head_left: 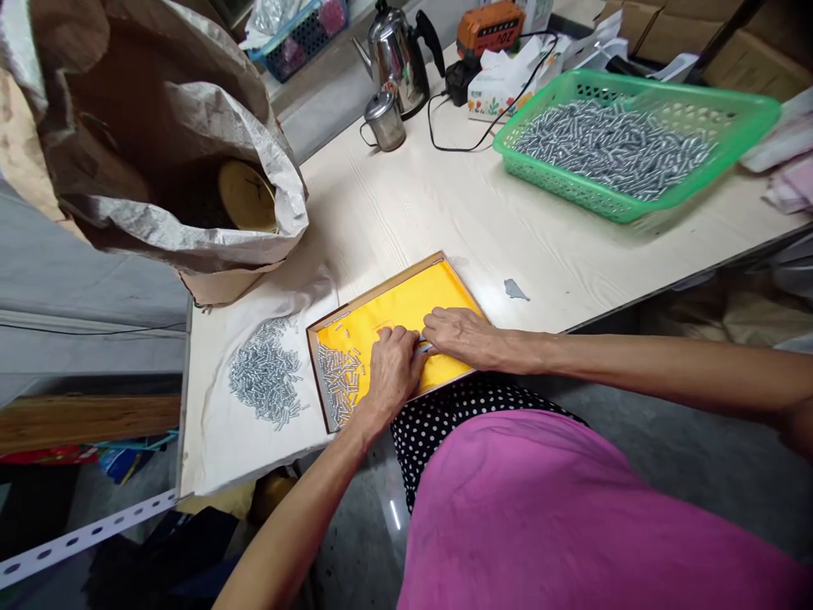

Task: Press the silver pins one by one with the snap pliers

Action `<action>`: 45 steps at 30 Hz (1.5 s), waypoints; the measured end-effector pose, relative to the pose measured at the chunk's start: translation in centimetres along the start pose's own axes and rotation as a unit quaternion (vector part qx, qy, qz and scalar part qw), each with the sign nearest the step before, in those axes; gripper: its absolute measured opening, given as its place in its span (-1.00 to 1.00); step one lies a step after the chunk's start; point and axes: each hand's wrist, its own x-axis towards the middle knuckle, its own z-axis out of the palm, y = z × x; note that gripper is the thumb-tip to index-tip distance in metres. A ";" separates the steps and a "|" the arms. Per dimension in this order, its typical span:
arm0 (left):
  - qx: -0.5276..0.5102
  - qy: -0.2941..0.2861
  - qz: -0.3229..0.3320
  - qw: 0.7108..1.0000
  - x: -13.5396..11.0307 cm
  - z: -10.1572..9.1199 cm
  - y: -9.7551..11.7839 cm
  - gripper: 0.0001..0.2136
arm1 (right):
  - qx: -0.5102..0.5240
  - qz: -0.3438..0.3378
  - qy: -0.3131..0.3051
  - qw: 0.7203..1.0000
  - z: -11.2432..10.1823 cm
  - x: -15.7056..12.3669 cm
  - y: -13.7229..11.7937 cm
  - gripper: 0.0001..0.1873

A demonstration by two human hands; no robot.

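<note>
My left hand [395, 366] and my right hand [462, 337] are close together over a shallow tray with a yellow bottom [406, 298]. Both are closed, fingers bent inward. A small pale strip [423, 345] shows between them; its kind and most of its length are hidden by the fingers. Small metal pins [340, 381] lie heaped in the tray's left end, beside my left hand. A few strays are scattered on the yellow surface.
Left of the tray, a pile of similar metal pieces [265, 371] lies on the table. An open paper sack [209, 271] stands behind it. A green basket [626, 207] of metal pins is at back right. A kettle [397, 63] and a metal cup [384, 125] stand farther back.
</note>
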 end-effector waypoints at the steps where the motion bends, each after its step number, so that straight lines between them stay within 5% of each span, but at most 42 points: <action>1: -0.005 -0.005 0.001 1.000 0.0 0.0 0.0 -0.85 | 0.006 -0.006 -0.009 1.000 0.1 0.0 -0.1 -0.81; 5: -0.018 -0.007 0.009 1.000 0.2 0.1 -0.5 -0.86 | 0.010 0.001 -0.012 1.000 0.5 -0.1 -0.1 -0.83; 8: -0.039 0.049 0.004 0.998 -0.1 0.0 -1.4 -0.65 | -0.018 0.014 0.062 0.998 0.9 -0.2 0.3 -0.64; 10: -0.055 0.103 -0.032 0.993 -0.9 -0.5 -2.0 -0.57 | -0.035 0.002 0.113 0.993 1.1 -0.5 0.5 -0.53; 12: -0.051 0.125 -0.113 0.984 -2.0 -1.1 -2.4 -0.70 | -0.042 -0.014 0.122 0.992 1.5 -0.7 0.5 -0.64; 16: -0.046 0.012 -0.282 0.958 -3.9 -1.6 -2.3 -0.62 | -0.040 -0.007 0.109 0.993 2.4 -0.8 -0.1 -0.87; 19: -0.131 -0.088 -0.330 0.931 -4.1 -0.8 -2.3 -0.57 | -0.040 -0.013 0.129 0.991 2.9 -0.8 -0.4 -0.86; 25: -0.181 -0.128 -0.321 0.921 -3.7 -0.3 -2.6 -0.65 | -0.034 -0.041 0.158 0.986 3.1 -0.9 -0.1 -0.87; 31: 0.098 -0.082 -0.239 0.963 -5.8 -2.6 -2.7 -0.77 | -0.020 -0.057 0.170 0.984 3.6 -0.9 0.0 -0.86; 34: 0.114 -0.085 -0.271 0.952 -7.0 -4.0 -4.8 -0.79 | -0.018 -0.051 0.176 0.983 3.6 -0.9 -0.1 -0.86; 38: 0.126 0.035 -0.363 0.923 -7.5 -4.9 -10.7 -0.70 | -0.025 -0.042 0.171 0.984 3.4 -0.9 -0.3 -0.87; 42: 0.089 0.023 -0.365 0.926 -7.3 -3.7 -16.0 -0.77 | -0.024 -0.032 0.165 0.986 3.2 -0.9 -0.5 -0.87; 45: 0.071 0.025 -0.352 0.933 -7.1 -2.4 -17.8 -0.78 | -0.026 -0.031 0.161 0.986 3.1 -0.9 -0.6 -0.86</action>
